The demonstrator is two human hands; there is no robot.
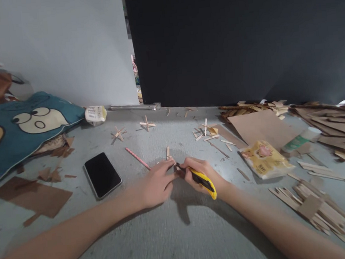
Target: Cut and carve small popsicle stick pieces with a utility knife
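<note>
My right hand [198, 174] is closed around a yellow and black utility knife [206, 182], its tip pointing away to the upper left. Beneath the fingertips of my left hand [157, 183] lies a small wooden craft stick [168, 152], pinched against the table, with one end sticking out beyond the fingers. The knife's tip meets the stick close to my left fingertips; the exact contact is hidden by the fingers. A pink patterned pencil [137, 158] lies just left of the left hand.
A black phone [103, 175] lies to the left, near a blue cushion [33, 125]. Crossed stick pieces [147, 124] stand further back. On the right are a yellow packet [265, 158], a glue stick [302, 139], a bundle of craft sticks [313, 205] and cardboard pieces [337, 121].
</note>
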